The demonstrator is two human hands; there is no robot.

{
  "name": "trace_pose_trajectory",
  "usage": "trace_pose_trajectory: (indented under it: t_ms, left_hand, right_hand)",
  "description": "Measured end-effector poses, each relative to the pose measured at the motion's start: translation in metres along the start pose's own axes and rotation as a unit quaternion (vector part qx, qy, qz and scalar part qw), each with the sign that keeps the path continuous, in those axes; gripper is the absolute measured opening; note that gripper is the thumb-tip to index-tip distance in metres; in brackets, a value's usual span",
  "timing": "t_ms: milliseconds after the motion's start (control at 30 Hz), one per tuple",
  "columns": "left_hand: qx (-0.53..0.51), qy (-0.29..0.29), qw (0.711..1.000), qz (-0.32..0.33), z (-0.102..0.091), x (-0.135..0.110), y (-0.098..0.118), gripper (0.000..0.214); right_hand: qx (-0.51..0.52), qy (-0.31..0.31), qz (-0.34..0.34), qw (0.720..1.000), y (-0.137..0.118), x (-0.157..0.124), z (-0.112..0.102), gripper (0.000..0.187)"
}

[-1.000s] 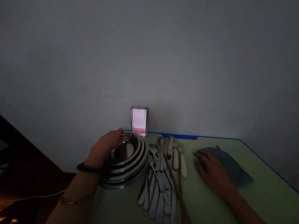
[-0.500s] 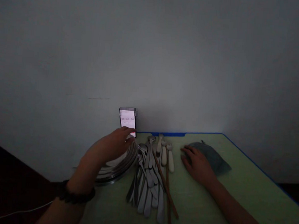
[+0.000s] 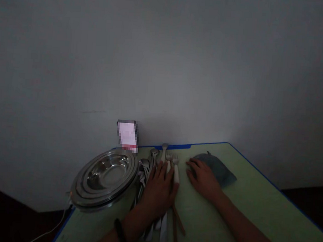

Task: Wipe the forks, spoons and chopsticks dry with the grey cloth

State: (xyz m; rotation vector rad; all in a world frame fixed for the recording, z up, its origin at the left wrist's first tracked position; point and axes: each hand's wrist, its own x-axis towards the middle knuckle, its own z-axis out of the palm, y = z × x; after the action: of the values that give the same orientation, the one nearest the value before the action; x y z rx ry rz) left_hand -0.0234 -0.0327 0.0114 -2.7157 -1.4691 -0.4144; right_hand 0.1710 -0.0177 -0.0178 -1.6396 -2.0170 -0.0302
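Observation:
My left hand (image 3: 159, 190), with a dark band at the wrist, lies palm down over a pile of metal cutlery. Its fingers are stretched out, and it hides much of the pile. Spoon heads (image 3: 144, 163) show to its left, and white-handled forks (image 3: 176, 169) lie by its fingertips and right side. Wooden chopsticks (image 3: 179, 221) stick out below the hand toward me. My right hand (image 3: 205, 180) rests open on the table beside a grey-green cloth item (image 3: 218, 170), partly covering its left side.
A stack of shiny metal dishes (image 3: 83, 194) stands on the left of the pale green table (image 3: 249, 208). Behind it a lit phone (image 3: 127, 135) leans against the wall (image 3: 165, 69). A white cable (image 3: 50, 232) hangs off the left side. Blue edging (image 3: 255, 167) borders the table.
My left hand has left the phone screen and come down to the right onto the cutlery, uncovering the dishes. My right hand stays by the cloth item. The view has shifted slightly.

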Motion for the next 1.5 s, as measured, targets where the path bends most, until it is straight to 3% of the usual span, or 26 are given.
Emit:
trace_pose_trajectory:
  t_ms: [133,300,433,500,633,767,867,967,1033,1133,1200,1233,1367,1500]
  left_hand:
    - [-0.010,0.005,1.000,-0.014,-0.004,-0.001,0.002,0.044]
    - [-0.030,0.014,0.998,0.044,-0.003,-0.003,0.002,0.039]
    - [-0.046,0.013,0.998,0.039,-0.007,-0.003,0.003,0.031]
    - [-0.056,0.026,0.998,0.013,-0.010,-0.003,0.005,0.029]
    - [-0.059,0.033,0.998,-0.012,-0.012,-0.001,0.009,0.022]
    - [-0.022,0.011,1.000,0.012,-0.011,0.000,0.010,0.023]
    - [-0.005,0.002,1.000,0.019,-0.010,0.000,0.011,0.025]
    - [-0.008,0.004,1.000,0.013,-0.011,0.002,0.012,0.024]
    - [-0.019,-0.003,1.000,0.002,-0.011,0.002,0.012,0.018]
    - [-0.057,-0.005,0.997,-0.043,-0.011,0.003,0.010,0.017]
    - [-0.100,0.007,0.993,-0.062,-0.009,0.003,0.007,0.016]
    - [-0.126,0.018,0.990,-0.065,-0.008,0.004,0.005,0.016]
    - [-0.253,0.064,0.961,-0.093,-0.001,0.004,0.002,0.018]
    - [-0.348,0.082,0.926,-0.122,0.002,0.004,0.002,0.025]
  right_hand:
    - [0.007,-0.002,-0.002,1.000,0.001,0.000,0.001,0.035]
    - [0.012,-0.003,-0.009,1.000,0.001,-0.002,0.003,0.036]
    - [-0.048,0.093,0.035,0.994,-0.006,-0.002,0.000,0.045]
    - [-0.113,0.114,0.075,0.984,-0.010,-0.002,-0.002,0.046]
    - [-0.170,0.039,0.112,0.978,-0.011,-0.001,-0.003,0.032]
    - [-0.105,-0.011,0.116,0.988,-0.004,0.004,-0.006,0.022]
    - [0.045,0.002,0.138,0.989,0.004,0.007,-0.010,0.024]
    - [0.251,0.095,0.190,0.944,0.015,0.011,-0.014,0.027]
    - [0.377,0.154,0.268,0.873,0.023,0.013,-0.015,0.030]
    - [0.527,0.183,0.368,0.744,0.032,0.014,-0.013,0.034]
    - [0.582,0.184,0.372,0.700,0.034,0.014,-0.011,0.035]
    - [0.588,0.191,0.360,0.699,0.033,0.014,-0.009,0.035]
    - [0.542,0.251,0.287,0.749,0.024,0.022,-0.002,0.032]
    - [0.578,0.252,0.293,0.719,0.020,0.041,0.005,0.032]
